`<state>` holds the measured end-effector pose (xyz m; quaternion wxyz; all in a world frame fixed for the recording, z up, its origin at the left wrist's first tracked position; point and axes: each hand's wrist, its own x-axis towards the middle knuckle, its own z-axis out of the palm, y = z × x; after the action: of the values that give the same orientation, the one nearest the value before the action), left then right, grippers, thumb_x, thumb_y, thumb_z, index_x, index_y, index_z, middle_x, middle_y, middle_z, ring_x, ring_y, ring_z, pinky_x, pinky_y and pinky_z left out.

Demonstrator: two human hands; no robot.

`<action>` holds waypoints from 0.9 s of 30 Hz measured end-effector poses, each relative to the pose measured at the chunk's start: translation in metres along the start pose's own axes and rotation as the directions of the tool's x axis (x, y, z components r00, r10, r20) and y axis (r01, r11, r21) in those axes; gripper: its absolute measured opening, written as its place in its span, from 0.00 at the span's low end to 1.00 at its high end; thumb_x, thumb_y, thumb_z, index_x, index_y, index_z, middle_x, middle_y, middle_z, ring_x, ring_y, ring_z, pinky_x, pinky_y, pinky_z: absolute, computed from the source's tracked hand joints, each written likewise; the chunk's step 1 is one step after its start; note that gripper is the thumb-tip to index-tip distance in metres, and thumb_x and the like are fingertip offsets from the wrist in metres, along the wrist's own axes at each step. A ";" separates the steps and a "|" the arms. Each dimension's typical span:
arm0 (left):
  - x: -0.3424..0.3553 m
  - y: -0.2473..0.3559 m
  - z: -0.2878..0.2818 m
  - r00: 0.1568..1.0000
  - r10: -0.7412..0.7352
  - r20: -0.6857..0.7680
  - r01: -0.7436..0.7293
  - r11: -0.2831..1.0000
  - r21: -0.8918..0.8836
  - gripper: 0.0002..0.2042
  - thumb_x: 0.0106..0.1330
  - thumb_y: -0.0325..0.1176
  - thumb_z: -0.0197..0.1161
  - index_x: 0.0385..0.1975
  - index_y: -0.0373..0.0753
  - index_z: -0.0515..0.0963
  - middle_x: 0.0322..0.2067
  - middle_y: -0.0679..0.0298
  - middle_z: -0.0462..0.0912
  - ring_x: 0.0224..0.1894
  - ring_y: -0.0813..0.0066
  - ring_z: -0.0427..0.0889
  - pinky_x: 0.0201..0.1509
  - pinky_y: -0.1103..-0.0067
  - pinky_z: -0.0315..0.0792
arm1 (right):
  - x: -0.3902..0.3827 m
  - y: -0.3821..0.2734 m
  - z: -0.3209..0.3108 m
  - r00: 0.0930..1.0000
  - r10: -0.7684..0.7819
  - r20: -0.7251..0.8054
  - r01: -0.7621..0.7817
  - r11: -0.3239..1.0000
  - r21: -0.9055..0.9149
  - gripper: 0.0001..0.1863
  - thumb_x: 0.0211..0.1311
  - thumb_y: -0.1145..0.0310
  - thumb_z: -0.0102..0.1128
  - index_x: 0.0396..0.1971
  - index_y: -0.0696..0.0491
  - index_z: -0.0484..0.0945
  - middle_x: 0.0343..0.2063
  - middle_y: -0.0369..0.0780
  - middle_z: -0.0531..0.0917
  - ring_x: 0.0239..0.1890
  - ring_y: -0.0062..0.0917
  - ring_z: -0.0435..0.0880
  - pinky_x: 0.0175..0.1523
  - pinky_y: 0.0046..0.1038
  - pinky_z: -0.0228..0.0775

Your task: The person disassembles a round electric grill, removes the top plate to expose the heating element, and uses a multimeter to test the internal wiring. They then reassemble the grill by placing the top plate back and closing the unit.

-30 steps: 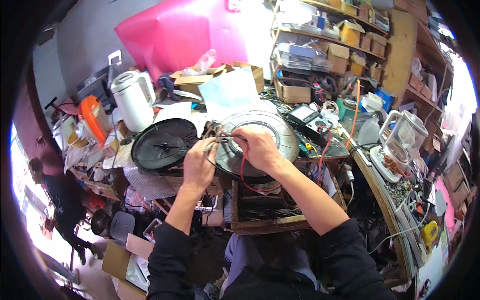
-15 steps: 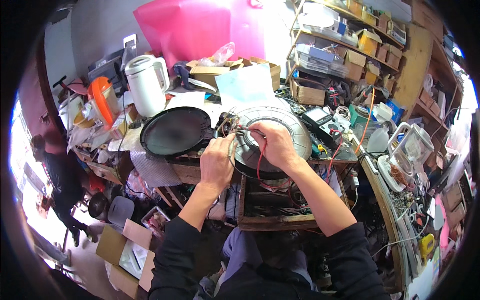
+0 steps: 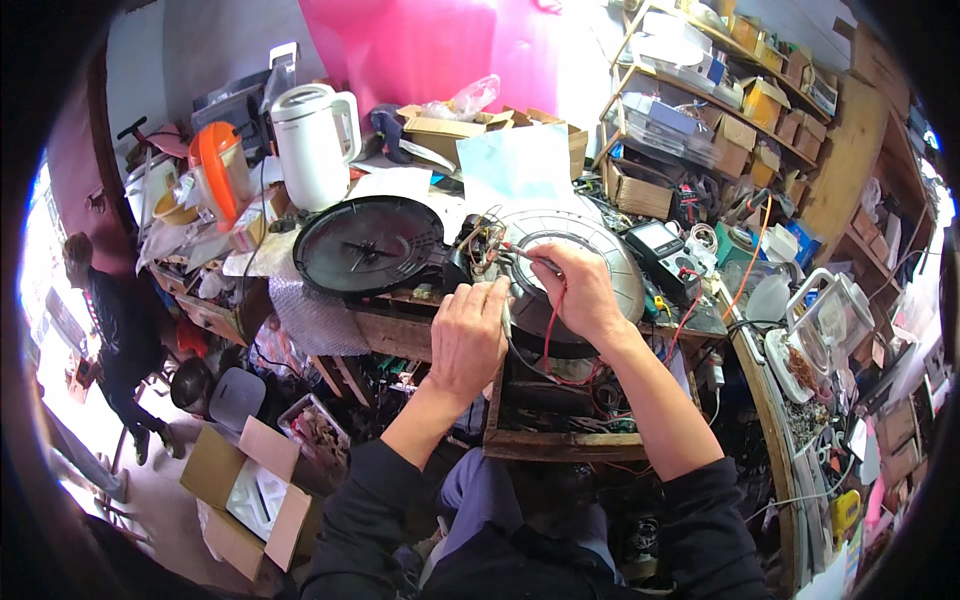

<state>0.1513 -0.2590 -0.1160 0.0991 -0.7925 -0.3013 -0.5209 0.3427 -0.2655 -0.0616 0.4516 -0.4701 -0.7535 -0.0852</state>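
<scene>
Over the wooden bench [image 3: 392, 331] | my right hand [image 3: 580, 288] pinches a slim red-tipped probe [image 3: 526, 256] at a tangle of thin coloured wires [image 3: 484, 246] | left hand [image 3: 470, 335] narrow on a thin grey lead [image 3: 507, 313] | tight gap: round black plastic dish [image 3: 345, 262] left, round grey ribbed disc [image 3: 614, 248] right | wrists angled inward

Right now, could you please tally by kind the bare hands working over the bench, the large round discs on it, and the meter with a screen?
Working hands: 2 (left hand, right hand)
Large discs: 2 (black disc, grey disc)
Meter: 1
Total: 5
</scene>
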 end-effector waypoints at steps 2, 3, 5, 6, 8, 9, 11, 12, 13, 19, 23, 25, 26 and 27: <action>-0.003 0.007 -0.003 0.998 0.039 -0.049 -0.039 0.999 -0.007 0.16 0.68 0.30 0.66 0.53 0.32 0.81 0.41 0.56 0.84 0.42 0.59 0.82 0.46 0.67 0.76 | 0.000 0.000 -0.001 1.000 -0.001 -0.005 0.001 1.000 0.004 0.07 0.66 0.73 0.67 0.42 0.54 0.85 0.32 0.48 0.87 0.36 0.46 0.88 0.41 0.39 0.79; -0.005 0.010 -0.006 0.996 0.058 -0.074 -0.059 0.998 -0.009 0.16 0.67 0.30 0.67 0.53 0.33 0.81 0.41 0.57 0.84 0.41 0.61 0.82 0.45 0.68 0.75 | 0.000 -0.001 -0.001 1.000 0.006 -0.011 -0.006 1.000 0.014 0.07 0.66 0.73 0.66 0.42 0.54 0.85 0.32 0.48 0.87 0.36 0.46 0.88 0.41 0.39 0.79; -0.012 0.017 -0.014 0.993 0.069 -0.093 -0.074 0.996 -0.055 0.17 0.65 0.28 0.68 0.54 0.32 0.81 0.41 0.56 0.84 0.39 0.60 0.82 0.44 0.67 0.75 | 0.001 -0.005 -0.001 1.000 0.022 -0.022 -0.021 0.999 0.036 0.07 0.66 0.74 0.66 0.42 0.55 0.85 0.32 0.48 0.87 0.36 0.45 0.88 0.41 0.39 0.79; -0.017 0.019 -0.016 0.993 0.065 -0.100 -0.073 0.994 -0.086 0.18 0.64 0.27 0.69 0.53 0.32 0.82 0.40 0.56 0.84 0.39 0.58 0.82 0.44 0.66 0.75 | 0.001 -0.006 -0.001 1.000 0.017 -0.019 -0.016 0.999 0.036 0.07 0.67 0.74 0.67 0.43 0.55 0.85 0.32 0.48 0.88 0.35 0.41 0.88 0.40 0.36 0.79; -0.023 0.023 -0.021 0.992 0.058 -0.112 -0.072 0.989 -0.133 0.18 0.61 0.25 0.69 0.52 0.32 0.82 0.40 0.55 0.84 0.36 0.57 0.82 0.42 0.66 0.76 | 0.002 -0.008 -0.001 1.000 0.009 -0.014 -0.009 0.999 0.031 0.08 0.68 0.76 0.67 0.45 0.57 0.85 0.33 0.47 0.89 0.32 0.33 0.89 0.39 0.30 0.79; -0.027 0.023 -0.021 0.991 0.058 -0.123 -0.076 0.986 -0.145 0.18 0.61 0.24 0.69 0.52 0.32 0.82 0.40 0.55 0.84 0.36 0.57 0.82 0.42 0.66 0.76 | 0.003 -0.008 -0.001 1.000 0.000 -0.023 0.001 1.000 0.028 0.08 0.68 0.76 0.67 0.45 0.57 0.85 0.33 0.47 0.89 0.32 0.33 0.89 0.39 0.30 0.79; -0.035 0.024 -0.020 0.988 0.059 -0.144 -0.084 0.982 -0.171 0.18 0.60 0.23 0.69 0.52 0.32 0.82 0.40 0.55 0.85 0.36 0.57 0.83 0.42 0.66 0.76 | 0.004 -0.009 -0.001 0.999 -0.019 -0.040 0.020 1.000 0.022 0.09 0.68 0.75 0.67 0.46 0.57 0.85 0.33 0.46 0.89 0.33 0.31 0.89 0.40 0.30 0.79; -0.037 0.023 -0.022 0.987 0.069 -0.144 -0.092 0.984 -0.154 0.20 0.60 0.24 0.71 0.54 0.32 0.81 0.40 0.57 0.84 0.37 0.61 0.82 0.41 0.68 0.76 | 0.004 -0.011 -0.001 0.998 -0.029 -0.047 0.029 0.999 0.016 0.09 0.68 0.75 0.67 0.46 0.57 0.85 0.33 0.46 0.89 0.33 0.31 0.89 0.40 0.30 0.79; -0.040 0.023 -0.022 0.989 0.060 -0.133 -0.081 0.983 -0.163 0.20 0.60 0.23 0.70 0.54 0.32 0.81 0.39 0.57 0.84 0.37 0.61 0.82 0.41 0.68 0.76 | 0.005 -0.013 -0.001 0.998 -0.038 -0.053 0.039 0.999 0.011 0.09 0.68 0.75 0.67 0.46 0.57 0.85 0.33 0.46 0.89 0.33 0.31 0.89 0.41 0.30 0.79; -0.059 0.024 -0.019 0.996 0.044 -0.081 -0.059 0.981 -0.186 0.22 0.58 0.22 0.71 0.54 0.32 0.81 0.39 0.56 0.84 0.37 0.59 0.82 0.41 0.67 0.75 | 0.007 -0.026 -0.003 0.999 -0.009 -0.047 0.012 0.998 0.058 0.09 0.68 0.74 0.67 0.47 0.57 0.86 0.33 0.46 0.89 0.33 0.30 0.88 0.41 0.29 0.78; -0.067 0.027 -0.018 0.994 0.045 -0.095 -0.064 0.976 -0.207 0.22 0.56 0.21 0.71 0.54 0.32 0.82 0.39 0.56 0.84 0.38 0.59 0.83 0.41 0.67 0.76 | 0.006 -0.030 -0.005 0.999 0.021 -0.038 -0.018 0.996 0.083 0.09 0.68 0.74 0.68 0.47 0.56 0.86 0.33 0.45 0.89 0.32 0.29 0.88 0.40 0.29 0.78; -0.069 0.029 -0.015 0.991 0.057 -0.119 -0.081 0.975 -0.207 0.23 0.56 0.20 0.71 0.54 0.33 0.82 0.39 0.56 0.85 0.39 0.58 0.84 0.41 0.67 0.76 | 0.006 -0.027 -0.004 0.999 0.018 -0.047 -0.013 0.995 0.100 0.09 0.69 0.74 0.68 0.47 0.56 0.86 0.32 0.44 0.89 0.32 0.28 0.87 0.40 0.28 0.78; -0.070 0.029 -0.015 0.990 0.060 -0.125 -0.086 0.972 -0.217 0.23 0.56 0.20 0.71 0.54 0.33 0.82 0.39 0.55 0.85 0.39 0.58 0.84 0.41 0.67 0.77 | 0.005 -0.025 -0.004 0.999 0.018 -0.050 -0.013 0.994 0.109 0.09 0.69 0.74 0.68 0.47 0.56 0.86 0.32 0.44 0.89 0.31 0.27 0.87 0.40 0.28 0.78; -0.071 0.030 -0.014 0.989 0.062 -0.131 -0.091 0.970 -0.227 0.23 0.56 0.20 0.71 0.54 0.33 0.82 0.39 0.55 0.85 0.39 0.58 0.84 0.42 0.67 0.77 | 0.005 -0.025 -0.004 0.998 0.002 -0.055 0.003 0.996 0.094 0.09 0.69 0.74 0.68 0.47 0.56 0.86 0.32 0.44 0.89 0.31 0.27 0.87 0.39 0.28 0.78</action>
<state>0.1384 -0.3155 -0.1677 0.0440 -0.7760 -0.2007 -0.5963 0.3253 -0.2781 -0.0481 0.4940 -0.4454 -0.7441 -0.0627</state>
